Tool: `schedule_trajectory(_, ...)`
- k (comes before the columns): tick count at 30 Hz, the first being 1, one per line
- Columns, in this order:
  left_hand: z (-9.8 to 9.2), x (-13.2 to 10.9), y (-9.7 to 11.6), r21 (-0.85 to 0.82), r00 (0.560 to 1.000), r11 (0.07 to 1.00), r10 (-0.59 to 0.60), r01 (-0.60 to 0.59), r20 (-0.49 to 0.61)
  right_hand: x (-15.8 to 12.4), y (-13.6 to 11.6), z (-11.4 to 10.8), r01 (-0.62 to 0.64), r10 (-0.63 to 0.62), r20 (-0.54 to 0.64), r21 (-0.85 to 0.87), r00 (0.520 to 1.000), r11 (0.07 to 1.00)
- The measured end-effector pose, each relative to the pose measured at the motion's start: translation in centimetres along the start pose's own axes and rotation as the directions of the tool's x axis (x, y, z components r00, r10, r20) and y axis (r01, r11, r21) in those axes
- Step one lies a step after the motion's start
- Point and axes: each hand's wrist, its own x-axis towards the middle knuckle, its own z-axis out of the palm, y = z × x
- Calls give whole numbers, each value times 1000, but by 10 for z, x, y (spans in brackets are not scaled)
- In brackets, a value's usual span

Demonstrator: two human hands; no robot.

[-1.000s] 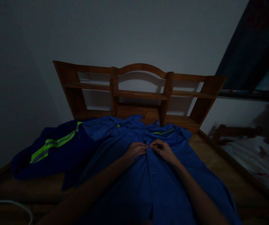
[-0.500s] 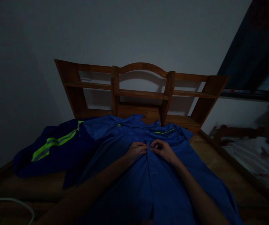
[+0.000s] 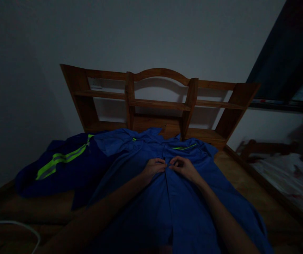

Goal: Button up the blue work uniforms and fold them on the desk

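Observation:
A blue work shirt (image 3: 193, 208) lies spread out, its collar toward the shelf and its front strip running down the middle. My left hand (image 3: 154, 168) pinches the strip's edge at chest height. Just to the right, my right hand (image 3: 184, 168) is closed with thumb and fingertips on the same strip, almost touching the left fingertips. Any button between the fingers is too small and dark to make out. The shirt has yellow-green trim on its chest. On the left, a darker blue garment (image 3: 88, 169) with a yellow-green and grey reflective band lies against it.
A wooden desk shelf (image 3: 159, 104) stands behind the shirt against the wall. A pale cable (image 3: 16, 223) curves at the lower left. To the right lies white cloth (image 3: 291, 173) beyond a wooden edge, below a dark curtain (image 3: 273, 60).
Both hands keep nearly the same place and grip on the shirt's front strip. The camera view has shifted very slightly.

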Motion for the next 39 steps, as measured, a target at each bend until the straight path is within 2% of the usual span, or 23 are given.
schedule_trajectory(6,3,-5,4,-53,1000,999,6,-6,3,1,1,-1,4,-4,-12,16,1000,1000)
schedule_trajectory(13,6,-6,4,-47,999,999,0,-2,-35,1,3,-4,-83,83,7,16,996,996)
schedule_trajectory(17,4,-6,7,-43,999,999,7,-5,46,1,5,-4,-94,92,37,45,995,995)
schedule_trajectory(22,1,-8,12,37,989,999,-21,16,144,-1,6,-1,-41,40,46,35,998,999)
schedule_trajectory(29,2,-1,3,207,990,974,62,-88,127,-2,5,2,-19,18,72,18,997,1000)
schedule_trajectory(34,4,6,-5,160,972,967,172,-197,159,-6,-3,0,36,-16,142,-135,990,990)
schedule_trajectory(39,4,6,-5,196,944,939,238,-284,228,-9,-10,-3,103,-61,194,-212,979,972)
